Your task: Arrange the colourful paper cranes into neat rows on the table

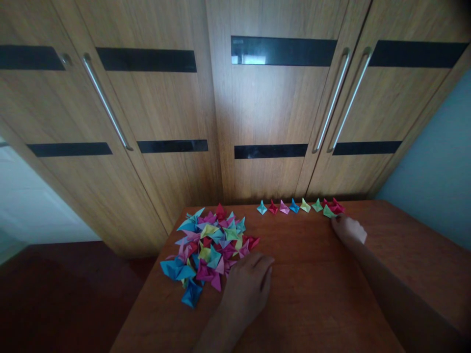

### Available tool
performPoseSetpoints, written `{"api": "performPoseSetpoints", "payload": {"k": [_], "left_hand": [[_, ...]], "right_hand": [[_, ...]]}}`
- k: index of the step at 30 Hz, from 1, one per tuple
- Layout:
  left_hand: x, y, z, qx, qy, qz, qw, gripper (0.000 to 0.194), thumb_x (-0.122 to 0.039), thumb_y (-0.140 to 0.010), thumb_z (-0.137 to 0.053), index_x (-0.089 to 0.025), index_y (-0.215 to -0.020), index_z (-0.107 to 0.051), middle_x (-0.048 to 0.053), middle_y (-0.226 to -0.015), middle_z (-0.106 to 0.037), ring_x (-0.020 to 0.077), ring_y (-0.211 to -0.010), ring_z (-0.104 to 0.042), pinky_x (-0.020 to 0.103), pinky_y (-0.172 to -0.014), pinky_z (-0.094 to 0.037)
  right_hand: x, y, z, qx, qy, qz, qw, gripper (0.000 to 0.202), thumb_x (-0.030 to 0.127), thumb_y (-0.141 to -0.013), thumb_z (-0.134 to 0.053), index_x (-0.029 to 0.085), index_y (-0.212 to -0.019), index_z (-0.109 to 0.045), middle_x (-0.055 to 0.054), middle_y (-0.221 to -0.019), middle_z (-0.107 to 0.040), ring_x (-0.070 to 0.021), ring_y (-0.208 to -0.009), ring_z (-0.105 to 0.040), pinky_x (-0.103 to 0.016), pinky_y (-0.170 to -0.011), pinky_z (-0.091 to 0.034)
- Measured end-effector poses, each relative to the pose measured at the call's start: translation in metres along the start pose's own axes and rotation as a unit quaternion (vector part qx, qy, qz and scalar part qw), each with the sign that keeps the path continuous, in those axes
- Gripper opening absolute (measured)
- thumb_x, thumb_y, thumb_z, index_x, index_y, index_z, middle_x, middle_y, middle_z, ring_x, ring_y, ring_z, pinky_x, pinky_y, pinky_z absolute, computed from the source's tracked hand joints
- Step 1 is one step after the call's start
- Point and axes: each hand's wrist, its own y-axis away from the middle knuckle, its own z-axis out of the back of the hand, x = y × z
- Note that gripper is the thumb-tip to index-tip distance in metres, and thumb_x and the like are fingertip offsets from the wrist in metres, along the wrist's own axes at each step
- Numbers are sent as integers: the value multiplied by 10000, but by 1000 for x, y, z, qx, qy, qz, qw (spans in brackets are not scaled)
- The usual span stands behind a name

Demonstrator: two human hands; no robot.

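Observation:
A heap of folded paper pieces (215,235) in blue, pink, red, yellow and green lies on the left of the table. My left hand (248,282) is at the heap's right lower edge, its fingers bent and close together; what they hold, if anything, is hidden. Along the table's back edge runs a row of small folded papers (283,207). At its right end my right hand (348,229) pinches a green folded paper (328,211), beside a red folded paper (336,206).
The brown wooden table (305,289) stands against a wooden wardrobe (268,108) with long metal handles. A bluish wall (434,147) is on the right. Dark floor (66,289) shows at the left.

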Motion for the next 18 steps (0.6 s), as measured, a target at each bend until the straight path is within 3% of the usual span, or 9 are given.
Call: {"api": "performPoseSetpoints", "payload": {"k": [10, 14, 18], "left_hand": [[3, 0, 0, -1, -2, 3, 1000, 258, -152, -860, -456, -242, -1057, -596, 39, -997, -652, 191, -882, -616, 336, -795, -504], [9, -1, -1, -3, -11, 14, 1000, 270, -148, -852, -455, -240, -1064, -596, 42, -1012, -647, 197, -921, -609, 341, -822, -498], [15, -3, 1, -10, -14, 14, 1000, 268, -145, -854, -446, -225, -1060, -599, 49, -1028, -643, 190, -946, -603, 332, -848, -489]], "right_hand": [[-4, 13, -1, -15, -46, -6, 999, 470, 512, -842, -367, 234, -1112, -634, -180, -1025, -644, -355, -943, -614, -417, -711, -485], [-1, 35, 1, 1, -55, -6, 998, 466, 521, -841, -375, 222, -1068, -652, -166, -992, -656, -339, -932, -622, -389, -708, -484], [13, 68, 1, 12, -47, 48, 998, 425, 502, -855, -383, 224, -1045, -643, -137, -956, -671, -304, -903, -632, -344, -691, -471]]}}
